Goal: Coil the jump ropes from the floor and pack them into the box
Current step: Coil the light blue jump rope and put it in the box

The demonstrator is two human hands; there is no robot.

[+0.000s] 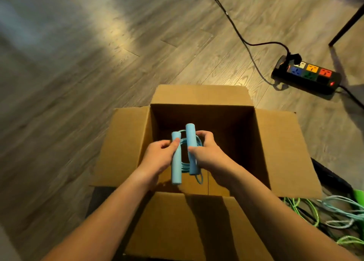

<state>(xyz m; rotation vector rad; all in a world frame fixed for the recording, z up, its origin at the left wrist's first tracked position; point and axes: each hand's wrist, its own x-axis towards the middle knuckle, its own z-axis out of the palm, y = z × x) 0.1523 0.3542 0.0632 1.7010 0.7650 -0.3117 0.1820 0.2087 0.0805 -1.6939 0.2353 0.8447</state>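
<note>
Light blue jump rope (187,154), brown cardboard box (283,152), grey wood-grain floor (78,83), green ropes (307,211).

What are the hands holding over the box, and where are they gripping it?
A coiled blue jump rope, by its handles: the left hand holds one handle's upper part, the right hand the other's middle.

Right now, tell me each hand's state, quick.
Left hand: closed round one handle of the blue jump rope.
Right hand: closed round its other handle, over the box.

Floor (78,73): grey wood-grain planks
Light: warm patch (110,30) at upper left
Furniture: dark leg (346,24), upper right
</note>
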